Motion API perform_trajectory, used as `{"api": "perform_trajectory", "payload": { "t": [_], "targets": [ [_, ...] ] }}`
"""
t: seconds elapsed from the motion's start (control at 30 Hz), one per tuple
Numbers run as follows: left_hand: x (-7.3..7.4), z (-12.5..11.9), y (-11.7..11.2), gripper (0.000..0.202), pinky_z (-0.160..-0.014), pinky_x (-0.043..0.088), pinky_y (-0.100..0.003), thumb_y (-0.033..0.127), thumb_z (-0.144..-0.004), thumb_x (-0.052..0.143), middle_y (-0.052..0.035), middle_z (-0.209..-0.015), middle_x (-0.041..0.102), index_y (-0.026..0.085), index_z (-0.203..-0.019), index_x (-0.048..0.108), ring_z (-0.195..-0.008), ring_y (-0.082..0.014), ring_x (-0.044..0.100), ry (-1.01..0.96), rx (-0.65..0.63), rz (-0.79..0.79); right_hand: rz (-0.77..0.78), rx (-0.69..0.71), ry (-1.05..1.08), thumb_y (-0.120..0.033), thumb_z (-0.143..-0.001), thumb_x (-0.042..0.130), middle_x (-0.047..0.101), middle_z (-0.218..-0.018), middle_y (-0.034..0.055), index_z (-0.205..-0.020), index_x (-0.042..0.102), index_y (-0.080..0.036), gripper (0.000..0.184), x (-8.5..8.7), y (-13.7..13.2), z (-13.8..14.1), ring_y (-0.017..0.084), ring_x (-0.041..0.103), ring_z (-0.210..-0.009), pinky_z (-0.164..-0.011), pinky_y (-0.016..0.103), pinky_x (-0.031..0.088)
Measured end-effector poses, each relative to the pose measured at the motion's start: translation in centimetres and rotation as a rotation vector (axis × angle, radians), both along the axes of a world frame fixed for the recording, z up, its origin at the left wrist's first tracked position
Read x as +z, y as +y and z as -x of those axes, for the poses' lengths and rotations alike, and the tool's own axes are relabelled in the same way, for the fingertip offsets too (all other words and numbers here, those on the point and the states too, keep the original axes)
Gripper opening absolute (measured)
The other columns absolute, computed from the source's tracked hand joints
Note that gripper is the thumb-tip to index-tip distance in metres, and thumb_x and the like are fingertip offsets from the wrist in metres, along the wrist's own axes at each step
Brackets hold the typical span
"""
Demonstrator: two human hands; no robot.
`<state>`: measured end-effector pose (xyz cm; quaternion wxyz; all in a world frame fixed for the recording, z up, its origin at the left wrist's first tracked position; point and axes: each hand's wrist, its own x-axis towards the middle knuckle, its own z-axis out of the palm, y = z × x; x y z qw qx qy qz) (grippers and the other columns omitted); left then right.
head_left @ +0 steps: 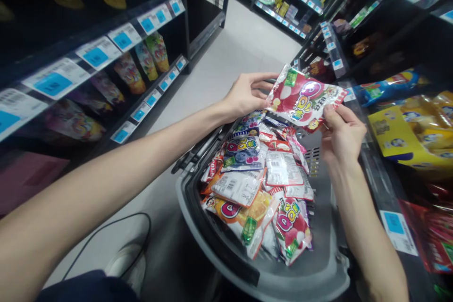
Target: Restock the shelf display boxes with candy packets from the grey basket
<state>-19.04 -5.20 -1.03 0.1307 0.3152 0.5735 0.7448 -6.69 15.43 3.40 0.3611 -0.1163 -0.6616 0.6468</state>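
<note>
A red and white bag of QQ gummy candy (304, 96) is stretched between my two hands above a grey shopping basket (193, 217). My right hand (341, 132) pinches its lower right corner, thumb on the front. At the bag's left edge, my left hand (247, 92) grips it, with the fingertips partly hidden behind the wrapper. Below lie several more candy bags: a blue grape-coloured bag (240, 153), an orange bag (230, 210) and another red bag (292, 226). Some lie with their white backs up.
A dark shelf with price tags (95, 54) and pouches runs along the left. To the right, close to the basket, are a yellow carton (392, 134) and a blue snack bag (389, 87). A black cable (116, 219) crosses the floor beside a white shoe (129, 264).
</note>
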Motion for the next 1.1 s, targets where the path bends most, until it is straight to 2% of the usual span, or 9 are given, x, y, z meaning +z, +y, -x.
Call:
{"api": "perform_trajectory", "payload": {
  "t": [0.13, 0.33, 0.43, 0.5, 0.6, 0.7, 0.83, 0.93, 1.1],
  "targets": [
    [0.0, 0.0, 0.2, 0.075, -0.084, 0.062, -0.036, 0.017, -0.068, 0.083, -0.0149, -0.115, 0.073, 0.012, -0.14, 0.063, -0.096, -0.0225, 0.071, -0.012, 0.037, 0.028, -0.008, 0.001, 0.005, -0.031, -0.06, 0.098, 0.077, -0.096, 0.0112, -0.091, 0.082, -0.013, 0.039, 0.0, -0.1, 0.0, 0.02, 0.069, -0.075, -0.084, 0.045, 0.067],
    [-0.3, 0.0, 0.4, 0.041, -0.082, 0.062, -0.039, 0.014, -0.072, 0.078, -0.0115, -0.098, 0.07, 0.011, -0.112, 0.071, -0.092, -0.021, 0.068, -0.066, 0.056, 0.055, -0.133, 0.047, 0.038, -0.035, -0.069, 0.096, 0.076, -0.089, 0.0057, -0.095, 0.081, -0.017, 0.035, -0.4, 0.2, 0.1, 0.018, 0.069, -0.071, -0.08, 0.042, 0.067],
    [-0.2, 0.0, 0.4, 0.029, -0.083, 0.061, -0.037, 0.013, -0.073, 0.073, -0.01, -0.093, 0.07, 0.012, -0.102, 0.071, -0.091, -0.0194, 0.067, -0.039, 0.069, 0.051, -0.216, 0.067, 0.028, -0.038, -0.068, 0.097, 0.073, -0.08, 0.0003, -0.087, 0.077, -0.019, 0.034, -0.6, 0.8, 0.2, 0.015, 0.067, -0.069, -0.081, 0.038, 0.066],
    [-0.1, 0.0, 0.4, 0.019, -0.086, 0.06, -0.036, 0.015, -0.074, 0.072, -0.0084, -0.091, 0.07, 0.014, -0.093, 0.072, -0.091, -0.0182, 0.067, 0.036, 0.129, 0.059, -0.254, 0.058, 0.029, -0.033, -0.065, 0.096, 0.071, -0.076, -0.0017, -0.08, 0.074, -0.019, 0.031, -0.7, 1.2, 0.4, 0.014, 0.067, -0.069, -0.085, 0.038, 0.065],
    [0.2, -0.1, 0.2, 0.003, -0.092, 0.059, -0.036, 0.017, -0.076, 0.068, -0.0068, -0.091, 0.071, 0.017, -0.078, 0.07, -0.097, -0.0186, 0.067, 0.169, 0.223, 0.077, -0.33, 0.071, 0.111, -0.022, -0.068, 0.088, 0.073, -0.081, 0.0011, -0.073, 0.071, -0.02, 0.018, -0.8, 1.5, 0.5, 0.019, 0.073, -0.087, -0.1, 0.043, 0.062],
    [0.4, -0.3, 0.1, 0.01, -0.094, 0.058, -0.037, 0.013, -0.076, 0.063, -0.007, -0.095, 0.07, 0.018, -0.074, 0.071, -0.1, -0.0194, 0.068, 0.235, 0.234, 0.096, -0.44, 0.09, 0.188, -0.016, -0.073, 0.078, 0.073, -0.082, 0.0028, -0.068, 0.069, -0.02, 0.011, -0.6, 1.3, 0.5, 0.023, 0.074, -0.098, -0.108, 0.047, 0.058],
    [0.4, -0.2, 0.1, 0.012, -0.093, 0.056, -0.035, 0.01, -0.075, 0.065, -0.0069, -0.094, 0.071, 0.015, -0.081, 0.073, -0.095, -0.0176, 0.067, 0.254, 0.181, 0.087, -0.471, 0.067, 0.21, -0.013, -0.075, 0.078, 0.076, -0.09, 0.0038, -0.075, 0.073, -0.021, 0.009, -0.2, 0.7, 0.2, 0.021, 0.073, -0.096, -0.104, 0.042, 0.059],
    [0.0, 0.0, 0.4, 0.007, -0.089, 0.053, -0.032, 0.012, -0.078, 0.068, -0.0054, -0.091, 0.07, 0.014, -0.085, 0.07, -0.09, -0.0147, 0.065, 0.28, 0.092, 0.065, -0.452, 0.004, 0.2, -0.018, -0.08, 0.083, 0.076, -0.097, 0.0043, -0.09, 0.078, -0.021, 0.011, -0.1, 1.0, 0.3, 0.019, 0.072, -0.092, -0.094, 0.036, 0.06],
    [-0.9, 0.5, 1.0, 0.011, -0.074, 0.048, -0.025, 0.02, -0.091, 0.068, -0.0028, -0.086, 0.064, 0.014, -0.096, 0.06, -0.076, -0.0097, 0.059, 0.233, -0.052, 0.037, -0.372, 0.032, 0.41, -0.024, -0.069, 0.096, 0.071, -0.076, -0.0018, -0.085, 0.077, -0.017, 0.025, -0.2, 2.4, 1.7, 0.01, 0.066, -0.067, -0.061, 0.023, 0.055]
  ]
}}
